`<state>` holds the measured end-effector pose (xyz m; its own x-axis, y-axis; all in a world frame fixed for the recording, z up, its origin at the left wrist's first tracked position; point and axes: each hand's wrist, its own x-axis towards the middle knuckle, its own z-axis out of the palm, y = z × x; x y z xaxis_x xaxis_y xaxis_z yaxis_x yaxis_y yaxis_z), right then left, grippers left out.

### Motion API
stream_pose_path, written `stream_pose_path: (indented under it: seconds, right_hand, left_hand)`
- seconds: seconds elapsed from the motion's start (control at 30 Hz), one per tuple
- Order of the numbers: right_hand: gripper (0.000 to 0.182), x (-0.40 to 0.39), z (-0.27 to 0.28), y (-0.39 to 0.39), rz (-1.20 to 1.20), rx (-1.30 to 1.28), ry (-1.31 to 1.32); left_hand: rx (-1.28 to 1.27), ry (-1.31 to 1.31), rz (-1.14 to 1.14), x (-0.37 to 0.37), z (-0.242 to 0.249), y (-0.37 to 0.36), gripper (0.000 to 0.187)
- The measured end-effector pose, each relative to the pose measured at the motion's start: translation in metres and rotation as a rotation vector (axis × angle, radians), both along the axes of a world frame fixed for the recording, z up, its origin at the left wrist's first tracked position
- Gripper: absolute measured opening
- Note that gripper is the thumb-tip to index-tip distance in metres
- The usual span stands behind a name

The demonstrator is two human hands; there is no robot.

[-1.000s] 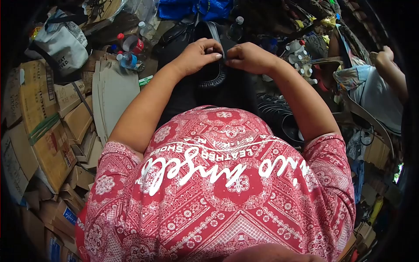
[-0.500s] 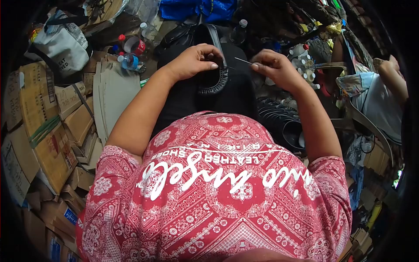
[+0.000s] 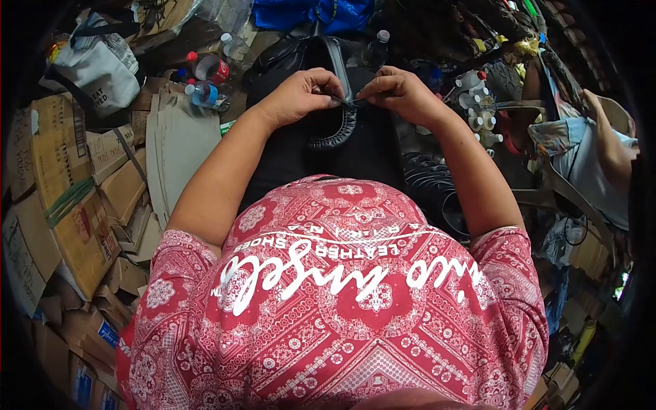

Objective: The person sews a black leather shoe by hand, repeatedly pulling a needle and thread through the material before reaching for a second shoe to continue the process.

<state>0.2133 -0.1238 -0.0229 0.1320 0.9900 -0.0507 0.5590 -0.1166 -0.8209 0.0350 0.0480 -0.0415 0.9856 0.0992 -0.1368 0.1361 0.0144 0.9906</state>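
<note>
A black leather shoe upper (image 3: 346, 126) rests over the dark-clothed lap, its near end curved and puckered along a gathered edge. My left hand (image 3: 307, 97) is closed at the upper's side, thumb and fingers pinching close to its rim. Across from it, my right hand (image 3: 398, 93) pinches a thin needle (image 3: 355, 101) that meets the leather edge between the two hands. The needle's tip is too small to make out against the black material.
Flattened cardboard (image 3: 68, 184) is piled at the left, beside plastic bottles (image 3: 205, 96). Several black curved pieces (image 3: 434, 178) lie right of the lap, with more bottles (image 3: 478, 113) beyond. Another person's arm (image 3: 608, 137) shows at the far right. A blue bag (image 3: 342, 15) is ahead.
My right hand has moved left with the needle, from apart to right at the shoe upper's edge. My left hand stays in place. The other person's arm at right has shifted.
</note>
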Motion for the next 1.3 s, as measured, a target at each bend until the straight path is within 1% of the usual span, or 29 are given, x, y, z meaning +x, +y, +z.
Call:
stream_pose_path:
  seconds: [0.2, 0.3, 0.37, 0.47, 0.6, 0.67, 0.7, 0.73, 0.8, 0.83, 0.87, 0.9, 0.93, 1.0, 1.03, 1.07, 1.13, 1.17, 1.2, 1.27, 1.3]
  right_hand:
    - [0.020, 0.007, -0.001, 0.009, 0.105, 0.012, -0.004]
    - [0.016, 0.011, 0.002, 0.017, 0.159, 0.003, 0.007]
    - [0.013, 0.016, -0.004, 0.023, 0.217, -0.053, 0.053]
    - [0.009, 0.019, -0.015, 0.031, 0.265, -0.062, 0.105]
    - [0.009, 0.019, -0.021, 0.033, 0.275, -0.031, 0.108]
    - [0.012, 0.015, -0.021, 0.031, 0.221, -0.052, 0.140]
    - [0.015, 0.011, -0.021, 0.027, 0.189, 0.001, 0.070]
    - [0.015, 0.007, -0.020, 0.023, 0.191, 0.003, 0.068]
    - [0.017, -0.007, -0.017, 0.010, -0.028, -0.077, 0.431]
    - [0.017, -0.011, -0.015, 0.004, -0.028, -0.079, 0.430]
    - [0.019, -0.016, -0.015, -0.001, -0.031, -0.010, 0.295]
    - [0.022, -0.020, -0.015, -0.006, -0.037, 0.058, 0.161]
    - [0.025, -0.024, -0.015, -0.012, -0.045, 0.124, 0.028]
    - [0.026, -0.029, -0.010, -0.017, -0.075, 0.103, 0.037]
    - [0.026, -0.029, -0.010, -0.016, -0.060, 0.110, -0.010]
    - [0.027, -0.028, -0.010, -0.016, -0.044, 0.118, -0.058]
    - [0.026, -0.025, -0.009, -0.014, -0.037, 0.084, -0.033]
    - [0.026, -0.023, -0.009, -0.013, -0.032, 0.045, -0.009]
    - [0.026, -0.020, -0.010, -0.011, -0.033, 0.044, -0.009]
    - [0.024, -0.012, -0.014, -0.005, 0.031, 0.066, 0.016]
    - [0.021, -0.011, -0.012, -0.002, 0.029, 0.014, 0.055]
  left_hand:
    - [-0.017, 0.012, 0.012, 0.000, 0.001, -0.001, 0.013]
    - [-0.020, 0.011, 0.016, 0.001, 0.001, -0.001, 0.013]
    - [-0.030, -0.002, 0.002, 0.002, 0.000, 0.000, 0.013]
    - [-0.062, -0.024, -0.024, 0.003, -0.003, 0.002, 0.013]
    - [-0.094, -0.021, -0.027, 0.004, -0.004, 0.004, 0.013]
    - [-0.109, 0.020, -0.024, 0.004, -0.002, 0.005, 0.014]
    - [-0.106, 0.016, -0.022, 0.005, -0.004, 0.004, 0.014]
    - [-0.063, -0.024, 0.006, 0.004, -0.008, 0.003, 0.014]
    - [-0.024, -0.061, 0.031, 0.000, -0.008, -0.001, 0.013]
    - [0.191, -0.057, 0.133, -0.003, -0.005, -0.003, 0.013]
    - [0.405, -0.051, 0.232, -0.006, -0.001, -0.005, 0.012]
    - [0.540, -0.148, 0.217, -0.011, 0.006, -0.006, 0.011]
    - [0.535, -0.145, 0.210, -0.015, 0.010, -0.005, 0.011]
    - [0.754, -0.209, 0.226, -0.023, 0.016, -0.005, 0.014]
    - [0.724, -0.144, 0.287, -0.026, 0.017, -0.008, 0.018]
    - [0.727, -0.142, 0.288, -0.030, 0.018, -0.011, 0.018]
    - [0.709, -0.175, 0.307, -0.036, 0.023, -0.018, 0.017]
    - [0.744, -0.068, 0.343, -0.038, 0.028, -0.024, 0.014]
    - [0.744, -0.067, 0.342, -0.040, 0.027, -0.026, 0.014]
    - [1.180, -0.294, 0.362, -0.041, 0.026, -0.028, 0.014]
    - [1.181, -0.292, 0.362, -0.041, 0.026, -0.029, 0.014]
